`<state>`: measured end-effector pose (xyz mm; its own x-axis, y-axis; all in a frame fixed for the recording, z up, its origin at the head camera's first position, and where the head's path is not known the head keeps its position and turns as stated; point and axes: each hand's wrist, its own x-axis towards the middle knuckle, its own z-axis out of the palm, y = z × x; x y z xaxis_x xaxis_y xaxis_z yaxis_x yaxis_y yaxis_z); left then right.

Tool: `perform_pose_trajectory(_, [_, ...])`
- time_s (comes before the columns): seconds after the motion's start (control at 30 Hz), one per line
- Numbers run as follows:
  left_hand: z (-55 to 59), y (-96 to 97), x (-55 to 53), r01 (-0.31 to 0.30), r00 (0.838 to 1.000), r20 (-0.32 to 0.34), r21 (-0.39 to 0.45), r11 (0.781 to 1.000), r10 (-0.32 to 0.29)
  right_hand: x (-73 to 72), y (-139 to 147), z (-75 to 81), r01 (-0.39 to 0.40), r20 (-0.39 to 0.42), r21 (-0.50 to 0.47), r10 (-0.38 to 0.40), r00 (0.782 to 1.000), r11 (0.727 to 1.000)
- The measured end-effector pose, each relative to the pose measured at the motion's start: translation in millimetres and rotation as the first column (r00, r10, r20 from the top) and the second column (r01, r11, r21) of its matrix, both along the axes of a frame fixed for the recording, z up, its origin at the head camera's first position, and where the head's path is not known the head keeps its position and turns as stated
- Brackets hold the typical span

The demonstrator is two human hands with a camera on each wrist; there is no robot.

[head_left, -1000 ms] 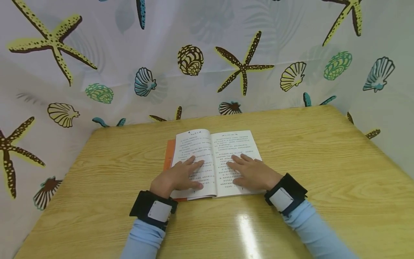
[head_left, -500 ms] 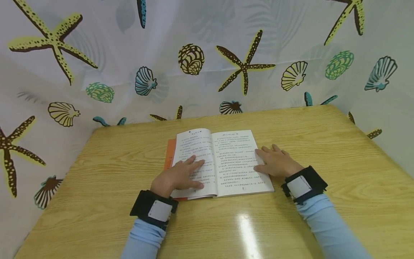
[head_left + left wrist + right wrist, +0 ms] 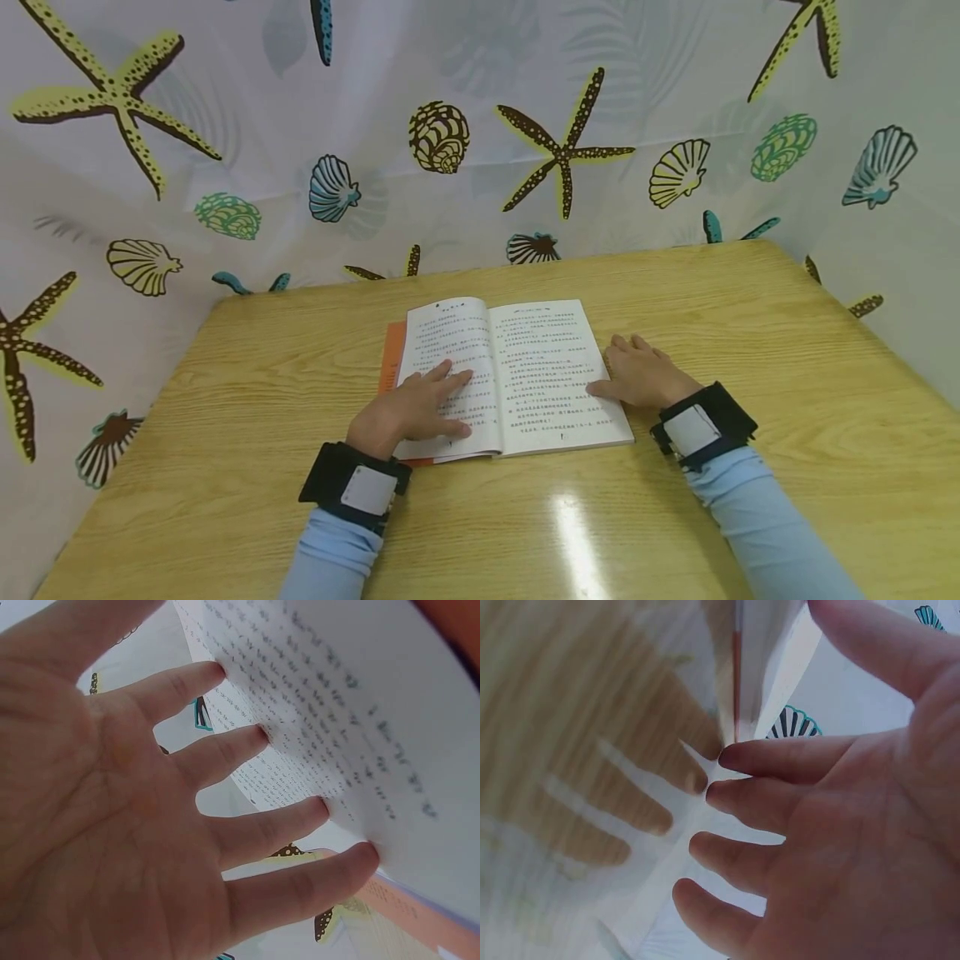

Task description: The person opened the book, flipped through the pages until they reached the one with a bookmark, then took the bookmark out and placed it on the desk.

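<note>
We locate the book (image 3: 512, 379) lying face-up and spread on the wooden table (image 3: 247, 400). We note the left hand (image 3: 416, 408) splayed and grasping nothing, its fingertips (image 3: 365, 860) on the left page (image 3: 448, 329), presumably to press it flat (it bows toward the centre fold). We find the right hand (image 3: 647, 375) likewise relaxed, thumb (image 3: 604, 389) over the right page (image 3: 558, 358), fingers (image 3: 739, 859) at its outer edge, probably to steady that side.

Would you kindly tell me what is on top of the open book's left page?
The left hand rests on the left page, fingertips touching it, with printed lines showing around it. Whatever is directly under those fingertips is covered and unseen.
</note>
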<state>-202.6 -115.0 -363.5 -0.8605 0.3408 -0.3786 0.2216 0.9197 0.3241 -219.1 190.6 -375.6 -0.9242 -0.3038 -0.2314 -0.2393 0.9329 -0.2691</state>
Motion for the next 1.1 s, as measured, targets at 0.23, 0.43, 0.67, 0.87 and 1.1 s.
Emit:
perform_pose_trajectory(0.23, [-0.8,-0.6,-0.2,0.0,1.0,0.0,0.003,1.0,0.0,3.0,-4.9,3.0,-0.009,-0.031,0.012,0.01,0.999,1.0])
perform_pose_trajectory(0.43, [-1.4,-1.1,-0.5,-0.001,1.0,-0.002,0.004,1.0,0.001,3.1,-7.0,1.4,-0.011,-0.114,0.014,0.012,0.993,1.0])
perform_pose_trajectory(0.67, [-1.3,-1.8,-0.7,0.008,1.0,-0.007,0.007,1.0,-0.008,0.7,-6.7,-0.5,0.003,-0.32,-0.196,-0.067,0.945,0.981])
perform_pose_trajectory(0.87, [0.0,-2.0,-0.3,0.015,1.0,-0.015,0.011,1.0,-0.015,-0.2,-6.4,-1.0,-0.041,-0.395,-0.372,-0.118,0.911,0.927])
perform_pose_trajectory(1.1, [-0.4,-1.7,-0.2,0.014,1.0,-0.01,0.007,1.0,-0.014,0.1,-8.0,0.3,-0.071,-0.36,-0.458,-0.112,0.926,0.886])
